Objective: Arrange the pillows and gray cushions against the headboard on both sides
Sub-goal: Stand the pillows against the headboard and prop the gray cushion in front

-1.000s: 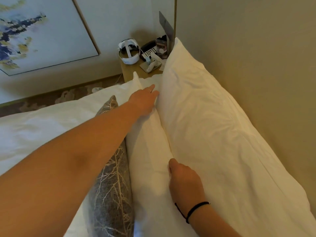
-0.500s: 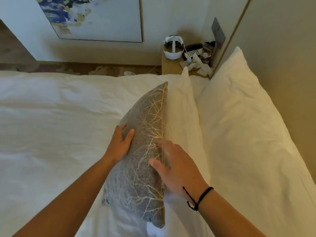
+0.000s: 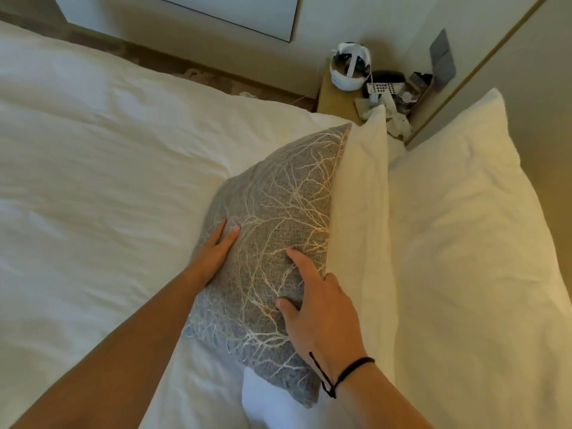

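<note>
While our left hand (image 3: pixel 218 253) lies flat and open on the gray cushion's (image 3: pixel 272 236) outer face, our right hand (image 3: pixel 318 308) spreads open over its top edge, cushion propped upright against a white pillow (image 3: pixel 362 212).

Bedroom, looks like a hotel room. I'm leaning over a wide bed (image 3: pixel 108 181) made up in white linen, white pillows (image 3: pixel 464 227) stacked against a padded beige headboard (image 3: pixel 551 103), and a gray cushion (image 3: pixel 278 218) with a pale branch pattern in front of them. Small wooden bedside surface (image 3: pixel 332 99) in the corner holds a desk phone (image 3: pixel 383 86), a white headset (image 3: pixel 349 68) and crumpled tissues (image 3: pixel 399 122). Framed picture (image 3: pixel 223 10) on the wall, a switch plate (image 3: pixel 442 58) beside the headboard, patterned carpet (image 3: pixel 192 68) along the wall.
</note>
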### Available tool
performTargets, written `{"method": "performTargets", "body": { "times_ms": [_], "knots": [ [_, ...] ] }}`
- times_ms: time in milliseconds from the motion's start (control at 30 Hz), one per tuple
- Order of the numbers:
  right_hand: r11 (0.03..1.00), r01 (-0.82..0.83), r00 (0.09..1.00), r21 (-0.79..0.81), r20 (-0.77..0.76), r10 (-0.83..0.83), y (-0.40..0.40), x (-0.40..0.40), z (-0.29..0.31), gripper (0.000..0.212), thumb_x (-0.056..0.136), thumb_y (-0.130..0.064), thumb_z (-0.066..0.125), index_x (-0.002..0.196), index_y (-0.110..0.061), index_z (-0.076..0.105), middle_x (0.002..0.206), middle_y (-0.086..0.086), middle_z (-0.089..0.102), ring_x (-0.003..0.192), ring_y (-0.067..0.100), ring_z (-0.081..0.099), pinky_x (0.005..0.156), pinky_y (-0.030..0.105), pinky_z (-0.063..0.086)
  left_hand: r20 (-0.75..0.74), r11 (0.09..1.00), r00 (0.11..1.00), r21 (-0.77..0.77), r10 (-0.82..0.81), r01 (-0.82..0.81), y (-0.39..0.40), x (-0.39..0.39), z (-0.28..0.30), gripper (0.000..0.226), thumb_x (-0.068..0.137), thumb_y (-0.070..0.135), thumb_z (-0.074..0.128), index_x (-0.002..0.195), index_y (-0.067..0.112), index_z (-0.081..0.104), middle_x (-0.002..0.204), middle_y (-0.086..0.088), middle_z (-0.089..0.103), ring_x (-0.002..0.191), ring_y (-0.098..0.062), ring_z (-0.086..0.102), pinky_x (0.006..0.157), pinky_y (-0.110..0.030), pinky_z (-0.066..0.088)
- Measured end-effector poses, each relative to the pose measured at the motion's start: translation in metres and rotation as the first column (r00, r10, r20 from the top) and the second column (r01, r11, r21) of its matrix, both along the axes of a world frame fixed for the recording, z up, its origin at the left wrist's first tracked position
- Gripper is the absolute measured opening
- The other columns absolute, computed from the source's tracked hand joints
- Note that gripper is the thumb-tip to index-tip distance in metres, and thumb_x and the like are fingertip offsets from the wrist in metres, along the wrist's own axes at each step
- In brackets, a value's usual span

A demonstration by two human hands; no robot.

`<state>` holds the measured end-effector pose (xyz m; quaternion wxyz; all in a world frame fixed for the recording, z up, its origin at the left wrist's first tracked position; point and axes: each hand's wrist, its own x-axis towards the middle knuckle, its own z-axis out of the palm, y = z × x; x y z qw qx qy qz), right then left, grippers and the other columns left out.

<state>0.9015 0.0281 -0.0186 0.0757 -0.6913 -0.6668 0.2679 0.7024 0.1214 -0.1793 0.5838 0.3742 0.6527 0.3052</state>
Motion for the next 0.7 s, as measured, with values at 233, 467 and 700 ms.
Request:
{"method": "performTargets", "body": {
  "times_ms": [233, 467, 700],
  "knots": [
    [0.999, 0.037, 0.998, 0.024, -0.051, -0.036, 0.004, 0.036, -0.001, 0.072, 0.088, -0.042, 0.064, 0.138, -0.057, 0.014, 0.113, -0.003, 0.051, 0.096, 0.019, 0.056, 0.084, 0.030, 0.048, 0.061, 0.999, 0.998, -0.023, -0.029, 0.030, 0.012, 0.060, -0.001, 0.067, 0.095, 0.059, 0.045, 0.154, 0.039, 0.018, 0.157, -0.006, 0.033, 0.139, -0.030, 0.038, 0.113, -0.054, 0.033],
    [0.997, 0.059, 0.998, -0.043, 0.039, -0.058, -0.004, 0.091, 0.021, 0.075, 0.085, -0.048, 0.065, 0.139, -0.062, 0.014, 0.107, -0.012, 0.051, 0.087, 0.009, 0.053, 0.075, 0.024, 0.046, -0.089, 0.986, 0.983, -0.073, -0.159, 0.153, 0.002, 0.129, -0.008, 0.078, 0.090, 0.069, 0.040, 0.153, 0.045, 0.001, 0.164, -0.009, 0.007, 0.146, -0.037, 0.020, 0.114, -0.064, 0.022],
    [0.927, -0.323, 0.811, 0.191, 0.560, 0.167, 0.034, 0.030, 0.060, 0.059, 0.077, -0.070, 0.056, 0.121, -0.030, 0.057, 0.158, 0.012, 0.015, 0.145, 0.035, 0.001, 0.115, 0.051, 0.012, -0.151, 0.997, 0.988, -0.071, -0.007, -0.004, -0.011, 0.105, -0.004, 0.108, 0.055, 0.102, 0.025, 0.149, 0.053, 0.005, 0.164, -0.006, 0.008, 0.148, -0.038, 0.014, 0.114, -0.065, 0.020]
  ]
}}
